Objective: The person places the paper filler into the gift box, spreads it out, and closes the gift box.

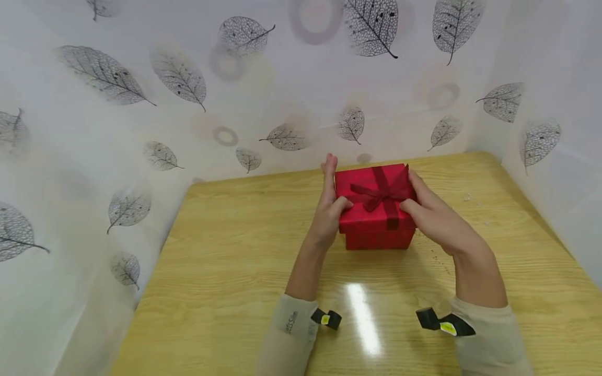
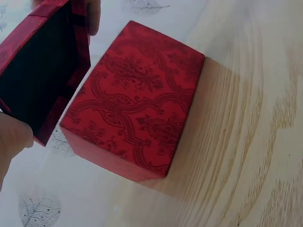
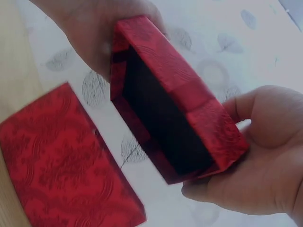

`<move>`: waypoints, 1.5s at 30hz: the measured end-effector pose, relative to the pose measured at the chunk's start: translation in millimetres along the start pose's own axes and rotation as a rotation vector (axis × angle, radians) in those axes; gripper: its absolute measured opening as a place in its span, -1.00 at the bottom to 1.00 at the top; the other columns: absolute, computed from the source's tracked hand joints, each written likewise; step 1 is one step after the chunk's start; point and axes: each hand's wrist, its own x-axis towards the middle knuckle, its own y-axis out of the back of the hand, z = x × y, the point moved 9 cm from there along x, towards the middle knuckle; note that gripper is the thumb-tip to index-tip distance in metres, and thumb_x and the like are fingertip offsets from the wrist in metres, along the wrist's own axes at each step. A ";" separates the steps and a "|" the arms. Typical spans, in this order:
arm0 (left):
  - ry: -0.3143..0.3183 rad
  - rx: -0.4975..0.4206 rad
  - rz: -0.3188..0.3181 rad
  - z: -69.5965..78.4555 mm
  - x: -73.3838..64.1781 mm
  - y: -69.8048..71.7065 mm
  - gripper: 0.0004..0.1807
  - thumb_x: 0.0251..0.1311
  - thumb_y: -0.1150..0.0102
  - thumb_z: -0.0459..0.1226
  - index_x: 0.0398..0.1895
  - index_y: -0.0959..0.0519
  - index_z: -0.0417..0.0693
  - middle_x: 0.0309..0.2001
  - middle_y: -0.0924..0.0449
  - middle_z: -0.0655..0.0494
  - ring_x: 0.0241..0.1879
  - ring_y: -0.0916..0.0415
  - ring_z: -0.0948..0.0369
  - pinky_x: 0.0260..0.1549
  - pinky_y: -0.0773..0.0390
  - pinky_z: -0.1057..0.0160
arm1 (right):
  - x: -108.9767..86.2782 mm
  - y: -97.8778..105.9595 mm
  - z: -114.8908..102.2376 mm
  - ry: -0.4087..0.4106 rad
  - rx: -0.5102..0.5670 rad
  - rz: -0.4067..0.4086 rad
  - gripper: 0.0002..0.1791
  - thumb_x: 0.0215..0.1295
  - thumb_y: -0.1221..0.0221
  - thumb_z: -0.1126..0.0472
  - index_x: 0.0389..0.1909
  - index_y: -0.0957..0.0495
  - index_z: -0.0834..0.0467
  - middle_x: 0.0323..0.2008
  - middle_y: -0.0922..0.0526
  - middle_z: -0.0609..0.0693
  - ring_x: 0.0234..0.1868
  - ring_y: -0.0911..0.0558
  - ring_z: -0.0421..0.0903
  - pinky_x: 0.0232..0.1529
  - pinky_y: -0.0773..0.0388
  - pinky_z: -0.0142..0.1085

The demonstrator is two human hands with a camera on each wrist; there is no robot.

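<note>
Both hands grip a red gift-box lid (image 1: 364,220) with a dark red ribbon and bow on top. On its left side is my left hand (image 1: 325,216), thumb over the near edge and some fingers extended upward. My right hand (image 1: 437,219) pinches the lid's right side between thumb and fingers. Under it the red patterned box base (image 1: 380,241) stands on the table. Both wrist views show a gap between the lid (image 3: 182,90) and the base (image 2: 135,97). The lid's dark inside faces the base; the base's inside is hidden.
The wooden table (image 1: 235,250) meets a white leaf-print covering (image 1: 263,94) at the back and sides. Small clear bits (image 1: 467,197) and brown specks (image 1: 442,261) lie to the right of the box. A light glare falls on the tabletop between the forearms.
</note>
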 end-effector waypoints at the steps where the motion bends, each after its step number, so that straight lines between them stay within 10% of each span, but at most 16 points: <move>1: 0.001 0.003 -0.001 -2.9 1.9 -0.1 0.15 0.16 0.11 -0.53 0.71 0.15 0.63 0.67 0.45 0.64 0.65 0.56 0.40 0.47 -0.27 0.02 | 0.2 0.3 1.5 0.007 -0.021 -0.012 -0.10 0.64 0.12 0.30 0.72 0.48 -0.03 0.71 0.39 -0.07 0.68 0.32 0.04 0.60 0.20 0.22; 10: 0.184 0.078 0.138 -44.2 11.7 7.7 -0.14 0.48 0.10 -0.37 0.76 0.10 0.26 0.71 0.38 0.47 0.68 0.58 0.27 0.62 0.35 0.00 | 9.2 4.3 25.0 0.021 -0.123 -0.044 0.00 0.62 -0.08 0.32 0.71 0.47 0.14 0.71 0.28 0.17 0.69 0.22 0.17 0.60 0.15 0.25; 19: 0.212 0.051 0.204 -60.0 15.0 16.1 -0.30 0.60 0.18 -0.39 0.74 -0.03 0.04 0.71 0.08 0.23 0.67 0.17 0.25 0.61 0.03 0.18 | 21.3 4.2 36.7 0.011 -0.112 0.008 -0.09 0.59 -0.09 0.37 0.72 0.27 0.20 0.66 -0.01 0.25 0.64 -0.04 0.20 0.58 -0.04 0.21; 27: 0.234 0.134 0.192 -66.4 12.5 26.0 -0.34 0.60 0.21 -0.41 0.72 -0.07 -0.08 0.72 0.08 0.12 0.69 0.21 0.21 0.62 0.12 0.15 | 28.1 -8.2 44.8 -0.006 -0.132 -0.061 -0.24 0.59 -0.09 0.38 0.65 0.06 0.28 0.47 -0.29 0.30 0.52 -0.23 0.21 0.51 -0.16 0.20; 34: 0.251 0.284 0.161 -77.4 3.9 39.2 -0.36 0.65 0.22 -0.33 0.73 -0.05 0.02 0.73 0.15 0.23 0.69 0.28 0.24 0.63 0.16 0.11 | 37.0 -18.7 61.1 -0.002 -0.174 -0.100 -0.04 0.61 -0.11 0.30 0.71 0.36 0.25 0.70 0.33 0.24 0.69 0.29 0.26 0.60 0.18 0.29; 45: 0.250 0.430 0.100 -70.0 -2.7 69.8 -0.33 0.68 0.23 -0.29 0.75 0.08 0.00 0.74 0.22 0.19 0.70 0.33 0.20 0.63 0.17 0.09 | 48.0 -38.3 63.0 0.045 -0.210 -0.070 -0.05 0.62 -0.14 0.22 0.69 0.30 0.32 0.69 0.26 0.31 0.69 0.23 0.26 0.62 0.16 0.24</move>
